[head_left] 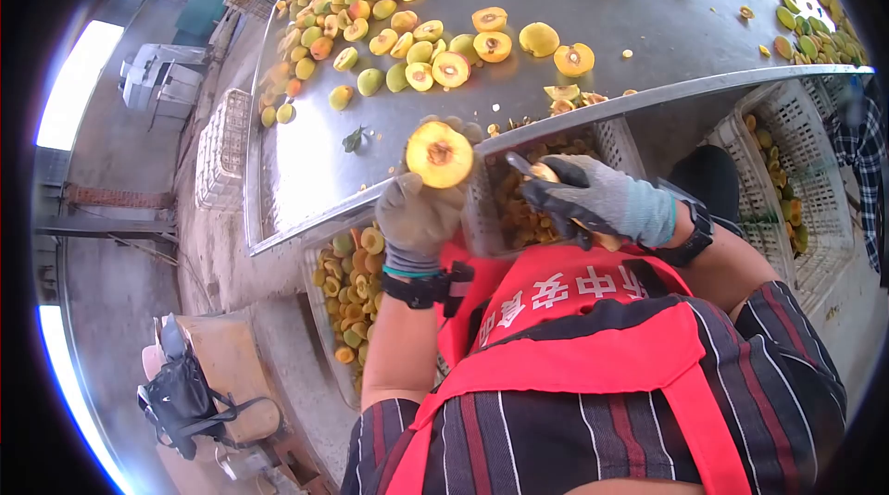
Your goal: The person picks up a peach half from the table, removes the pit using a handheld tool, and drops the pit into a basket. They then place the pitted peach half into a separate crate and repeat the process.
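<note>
My left hand (419, 217), in a grey glove, holds up a halved yellow peach (439, 154) with its cut face and reddish pit hollow showing. My right hand (602, 203), in a grey and black glove, grips a small metal blade (519, 164) just right of the peach half, over a white plastic crate (611, 138) of pits and scraps. Both hands sit at the near edge of the steel table (648, 27). My red apron and striped sleeves fill the bottom of the view.
Many whole and halved peaches (435, 55) lie across the table. A crate of peach halves (352, 282) stands below on the left, another crate (787, 180) on the right. A black bag (181, 393) rests on a box on the floor.
</note>
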`<control>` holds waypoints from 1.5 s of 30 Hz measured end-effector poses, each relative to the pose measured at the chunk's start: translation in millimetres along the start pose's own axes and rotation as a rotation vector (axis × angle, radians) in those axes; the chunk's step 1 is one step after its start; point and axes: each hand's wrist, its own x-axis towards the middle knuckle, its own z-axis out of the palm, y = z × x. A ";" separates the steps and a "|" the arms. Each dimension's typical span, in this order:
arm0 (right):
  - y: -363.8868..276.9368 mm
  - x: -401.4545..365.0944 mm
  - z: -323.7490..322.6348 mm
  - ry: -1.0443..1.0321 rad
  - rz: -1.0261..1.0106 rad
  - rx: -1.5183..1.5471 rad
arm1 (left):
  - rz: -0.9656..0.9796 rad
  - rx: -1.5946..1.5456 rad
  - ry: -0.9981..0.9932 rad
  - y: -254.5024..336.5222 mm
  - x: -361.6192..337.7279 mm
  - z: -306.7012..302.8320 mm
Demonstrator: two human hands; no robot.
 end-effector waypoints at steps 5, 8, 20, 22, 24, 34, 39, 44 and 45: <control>-6.6 13.5 25.8 0.113 -0.034 -0.062 | 0.067 -0.134 0.017 -25.0 -6.9 14.4; -6.8 11.9 30.3 0.153 -0.090 -0.144 | 0.134 0.017 0.119 -31.1 -11.8 28.2; -3.1 -0.5 9.3 0.148 -0.138 0.003 | 0.003 -0.009 0.211 -19.0 -24.0 34.1; -4.3 -3.4 11.0 0.170 -0.267 -0.170 | -0.268 -0.288 -0.123 -9.8 -20.1 7.3; -6.6 0.0 10.8 0.201 -0.407 -0.560 | -0.252 -0.195 0.077 -16.0 -24.6 15.1; -8.3 9.4 24.1 0.239 -0.398 -0.813 | -0.153 0.218 0.258 -27.0 -32.8 38.7; 2.6 14.7 30.1 0.230 -0.439 -0.761 | -0.003 0.285 0.252 -30.8 -27.5 36.1; 9.2 12.1 38.1 0.213 -0.629 -0.691 | 0.096 0.582 0.261 -30.8 -21.1 31.1; 5.0 9.4 37.2 0.213 -0.625 -0.692 | 0.112 0.646 0.269 -29.6 -20.7 33.7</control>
